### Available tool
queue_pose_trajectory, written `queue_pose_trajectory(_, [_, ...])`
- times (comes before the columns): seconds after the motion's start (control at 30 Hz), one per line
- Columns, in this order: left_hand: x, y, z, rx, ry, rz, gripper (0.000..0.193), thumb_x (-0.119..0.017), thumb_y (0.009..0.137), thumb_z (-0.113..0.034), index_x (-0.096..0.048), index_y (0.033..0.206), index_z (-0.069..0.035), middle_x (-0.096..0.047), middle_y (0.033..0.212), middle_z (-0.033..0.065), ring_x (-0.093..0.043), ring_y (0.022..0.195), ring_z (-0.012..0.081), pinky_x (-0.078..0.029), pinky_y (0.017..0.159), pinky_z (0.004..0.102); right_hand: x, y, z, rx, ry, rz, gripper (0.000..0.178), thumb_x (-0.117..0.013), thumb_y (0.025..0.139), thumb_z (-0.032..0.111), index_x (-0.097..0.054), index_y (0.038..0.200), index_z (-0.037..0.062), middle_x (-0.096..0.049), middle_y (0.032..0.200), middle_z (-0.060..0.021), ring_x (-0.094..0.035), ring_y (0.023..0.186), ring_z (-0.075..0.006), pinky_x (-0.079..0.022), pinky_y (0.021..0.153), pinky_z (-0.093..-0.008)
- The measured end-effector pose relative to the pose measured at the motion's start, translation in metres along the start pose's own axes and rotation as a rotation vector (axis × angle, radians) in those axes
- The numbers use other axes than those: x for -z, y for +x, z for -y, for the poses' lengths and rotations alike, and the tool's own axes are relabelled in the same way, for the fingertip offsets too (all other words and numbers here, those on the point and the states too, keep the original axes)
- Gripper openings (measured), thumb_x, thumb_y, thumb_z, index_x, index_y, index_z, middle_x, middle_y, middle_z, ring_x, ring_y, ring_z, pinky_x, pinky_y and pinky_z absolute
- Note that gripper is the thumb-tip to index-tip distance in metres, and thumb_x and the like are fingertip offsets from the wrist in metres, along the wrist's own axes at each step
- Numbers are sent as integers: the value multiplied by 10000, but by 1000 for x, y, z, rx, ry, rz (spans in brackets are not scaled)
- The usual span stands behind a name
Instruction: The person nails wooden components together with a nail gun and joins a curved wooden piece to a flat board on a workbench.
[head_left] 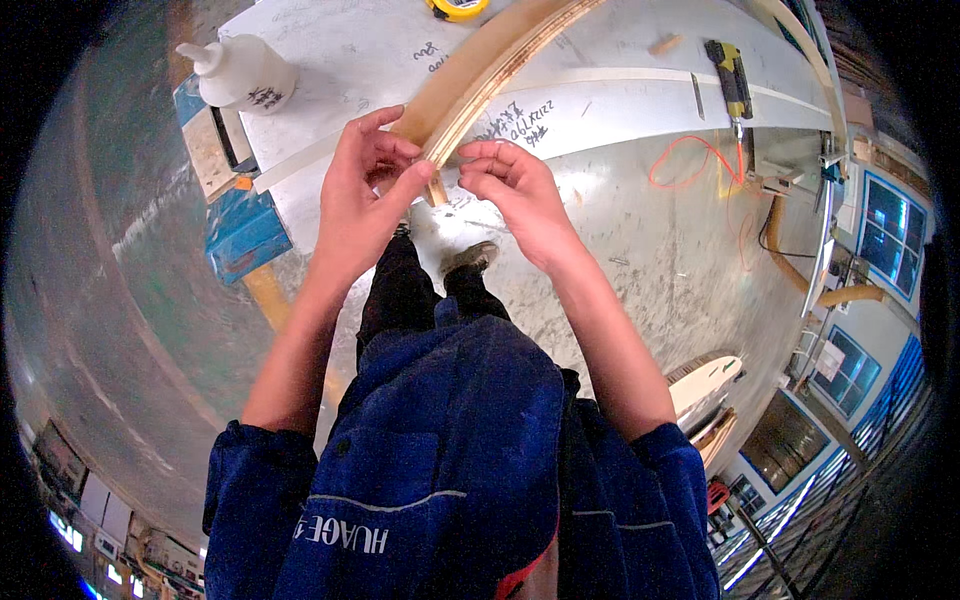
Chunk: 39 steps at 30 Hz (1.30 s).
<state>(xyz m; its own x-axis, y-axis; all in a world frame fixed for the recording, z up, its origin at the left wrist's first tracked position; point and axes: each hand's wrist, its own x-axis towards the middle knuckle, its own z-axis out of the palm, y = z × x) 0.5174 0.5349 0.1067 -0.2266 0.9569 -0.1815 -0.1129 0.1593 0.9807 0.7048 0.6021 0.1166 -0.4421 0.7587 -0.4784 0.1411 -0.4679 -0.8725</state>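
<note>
A long curved strip of layered plywood (pixel 490 70) lies on the white workbench (pixel 360 50) and reaches past its near edge. My left hand (pixel 365 195) holds the strip's near end from the left, thumb against its lower tip. My right hand (pixel 515 190) pinches the same end from the right, fingertips on the layered edge. Both hands hover just off the bench's front edge, above the floor.
A white glue bottle (pixel 240 72) stands at the bench's left. A yellow tape measure (pixel 457 8) lies at the top. A yellow-and-black tool (pixel 730 75) and an orange cord (pixel 690 160) sit right. Blue bench supports (pixel 245 235) and curved wooden pieces (pixel 705 390) flank me.
</note>
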Motion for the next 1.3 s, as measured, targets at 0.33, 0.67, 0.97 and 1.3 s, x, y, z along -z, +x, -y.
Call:
queue_pose_trajectory(0.33, [-9,6,3,27,151,-132,508,-722,915,-99,-488,1357,-4,-608,966,86,-622,799,129,-530,723,281,-3,-14,-7,19,-88,7,291,-683,913,54,-629,1193,-1,-680,983,-41,-633,934,-109,-507,862,-263])
queue_pose_trajectory(0.67, [-12,-4,21,-87,114,-144,552,-736,909,-188,-480,1362,-1,-618,1044,121,-607,813,157,-529,726,306,6,-33,-11,11,-151,-12,294,-694,935,97,-615,1201,1,-683,935,-36,-638,866,-106,-519,805,-266])
queue_pose_trajectory(0.97, [6,-31,11,-80,144,-197,405,-557,1029,-148,-469,1401,-17,-591,1080,87,-561,783,111,-485,688,262,203,-171,-152,-124,-349,-583,344,-659,931,158,-623,1213,-36,-699,1000,-103,-654,910,-154,-533,800,-295])
queue_pose_trajectory(1.3, [-195,34,-53,-320,481,507,171,-683,904,-64,-675,1052,20,-671,947,139,-683,857,200,-550,770,312,252,-394,-452,-600,624,-1133,122,-598,840,122,-691,918,113,-701,829,-73,-695,806,-272,-530,648,-395])
